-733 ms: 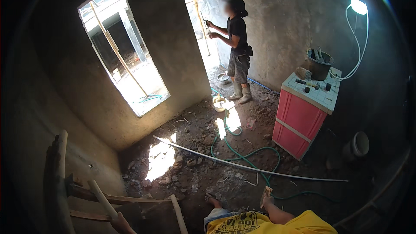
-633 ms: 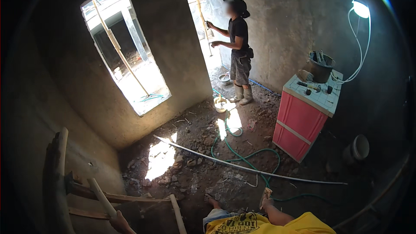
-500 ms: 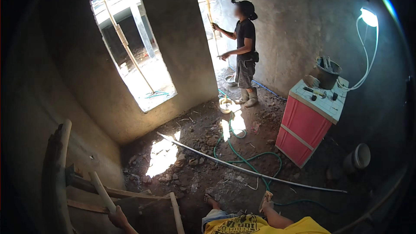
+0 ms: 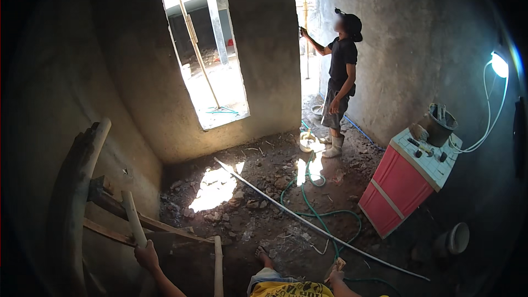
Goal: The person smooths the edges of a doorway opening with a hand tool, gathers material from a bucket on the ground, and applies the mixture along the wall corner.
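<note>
Left hand (image 4: 146, 256) closed around pale pole (image 4: 134, 218), right hand (image 4: 335, 276) gripping tan piece (image 4: 340, 264)

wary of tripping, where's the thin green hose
Head view: right of centre, the thin green hose loops across the dirt floor, crossing the slim white pipe, mostly left of the pink tile-topped cabinet.

Co-worker (image 4: 344, 60): dark cap and shirt, standing beside the bright doorway (image 4: 309, 77), one arm raised toward it
Window opening (image 4: 197, 96): tall, sunlit, a slanting pole visible through it
Pink cabinet (image 4: 404, 181): white-tiled top bearing a dark bucket (image 4: 440, 125)
Lamp (image 4: 500, 65): lit, white cord hanging in a loop
Floor (image 4: 264, 184): rubble, crossed by a long white pipe (image 4: 248, 182) and a winding green hose (image 4: 309, 202)
Pail (image 4: 457, 237): tilted, right of the cabinet
</note>
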Demonstrator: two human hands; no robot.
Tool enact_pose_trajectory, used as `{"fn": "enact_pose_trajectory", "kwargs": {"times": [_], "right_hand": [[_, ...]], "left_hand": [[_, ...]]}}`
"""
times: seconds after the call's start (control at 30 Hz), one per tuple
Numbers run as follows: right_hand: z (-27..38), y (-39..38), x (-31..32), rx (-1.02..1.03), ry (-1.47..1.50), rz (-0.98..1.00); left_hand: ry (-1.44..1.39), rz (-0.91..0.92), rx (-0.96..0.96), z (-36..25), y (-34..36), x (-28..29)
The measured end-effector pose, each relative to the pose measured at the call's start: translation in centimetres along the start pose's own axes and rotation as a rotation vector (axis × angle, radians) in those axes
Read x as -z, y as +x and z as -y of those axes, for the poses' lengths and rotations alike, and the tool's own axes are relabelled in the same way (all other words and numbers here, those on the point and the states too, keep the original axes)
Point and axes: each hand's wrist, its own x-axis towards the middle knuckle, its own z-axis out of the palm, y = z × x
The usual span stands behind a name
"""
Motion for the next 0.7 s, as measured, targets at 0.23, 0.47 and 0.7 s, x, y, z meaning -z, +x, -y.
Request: {"fn": "enact_pose_trajectory", "kwargs": {"times": [0.23,0.47,0.7], "right_hand": [[-0.3,0.9,0.1,0.072,0.044,0.039],[-1.2,3.4,-0.2,0.135,-0.025,0.086],[-0.8,0.5,0.9,0.190,0.030,0.092]], "left_hand": [[0.052,0.038,0.028,-0.2,0.1,-0.1],[0.037,0.014,0.008,-0.1,0.1,-0.4],[0.033,-0.009,0.021,-1.1,-0.9,0.7]]}}
